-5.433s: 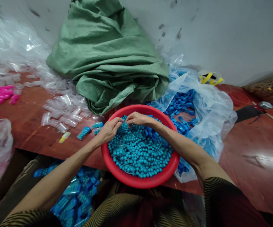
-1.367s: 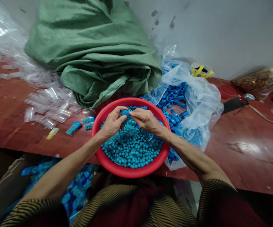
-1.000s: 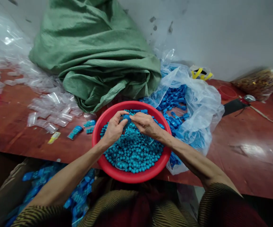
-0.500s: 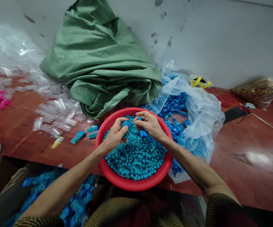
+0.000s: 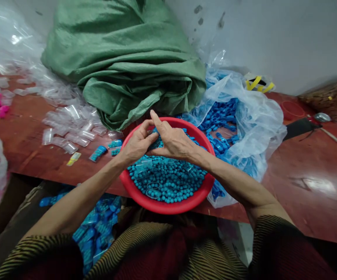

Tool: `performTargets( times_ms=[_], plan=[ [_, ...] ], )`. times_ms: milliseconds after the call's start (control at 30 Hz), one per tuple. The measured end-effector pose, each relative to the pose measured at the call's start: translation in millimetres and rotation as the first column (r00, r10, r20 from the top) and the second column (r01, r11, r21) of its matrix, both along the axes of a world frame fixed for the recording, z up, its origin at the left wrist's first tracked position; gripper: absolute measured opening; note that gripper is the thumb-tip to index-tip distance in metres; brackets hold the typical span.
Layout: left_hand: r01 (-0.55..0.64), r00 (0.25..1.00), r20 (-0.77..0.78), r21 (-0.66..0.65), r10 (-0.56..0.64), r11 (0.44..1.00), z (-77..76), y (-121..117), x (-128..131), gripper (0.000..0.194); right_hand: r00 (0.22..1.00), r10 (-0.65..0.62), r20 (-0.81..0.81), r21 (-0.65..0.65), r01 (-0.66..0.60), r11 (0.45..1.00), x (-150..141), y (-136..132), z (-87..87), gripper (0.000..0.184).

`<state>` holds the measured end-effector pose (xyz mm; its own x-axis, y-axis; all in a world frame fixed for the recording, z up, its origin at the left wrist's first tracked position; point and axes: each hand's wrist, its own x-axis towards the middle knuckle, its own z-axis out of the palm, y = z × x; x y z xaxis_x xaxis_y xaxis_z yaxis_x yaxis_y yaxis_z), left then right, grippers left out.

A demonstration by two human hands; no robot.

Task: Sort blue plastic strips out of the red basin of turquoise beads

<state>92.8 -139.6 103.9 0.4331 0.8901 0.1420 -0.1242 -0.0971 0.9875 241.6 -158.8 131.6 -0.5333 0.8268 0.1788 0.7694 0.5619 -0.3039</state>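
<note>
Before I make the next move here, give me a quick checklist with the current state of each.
1. Hands over basin: ok, left hand and right hand both over the red basin.
2. Grip on the blue piece between them: cannot tell, fingers hide most of it.
3. Beads inside the rim: ok, none seen spilling over.
4. Basin fully on the table: not ok, front rim reaches past the edge.
5. Clear sleeves left of basin: ok, loose on the tabletop.
</note>
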Motion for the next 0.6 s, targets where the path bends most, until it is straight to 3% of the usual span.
performTargets(
  times_ms=[100, 267, 367, 467, 600],
  plan=[
    [-0.093, 0.996, 0.01, 0.059, 0.093, 0.994, 0.9, 0.2, 3.0, 0.032, 0.99, -0.051, 0.128, 0.067, 0.043, 0.997, -6.8, 1.2, 1.5, 0.094],
    [-0.288, 0.957, -0.009, 0.032, 0.288, 0.957, -6.5, -12.1, 16.3, 0.023, 0.966, -0.033, 0.255, 0.037, 0.025, 0.999, -12.4, 4.4, -6.8, 0.096],
    [-0.333, 0.943, 0.007, 0.0, 0.333, 0.943, -11.3, -17.8, 16.8, 0.023, 0.983, 0.042, 0.177, 0.009, -0.044, 0.999, -9.6, 7.0, -13.8, 0.097],
    [-0.338, 0.941, 0.007, -0.064, 0.339, 0.939, -13.7, -20.0, 8.3, 0.026, 0.991, 0.136, -0.014, -0.012, -0.136, 0.991, -6.5, 8.0, -19.0, 0.096],
    [-0.308, 0.949, 0.017, -0.146, 0.314, 0.94, -15.7, -23.1, -5.7, 0.032, 0.981, 0.161, -0.107, 0.013, -0.161, 0.987, -7.1, 3.9, -25.6, 0.098]
  ],
)
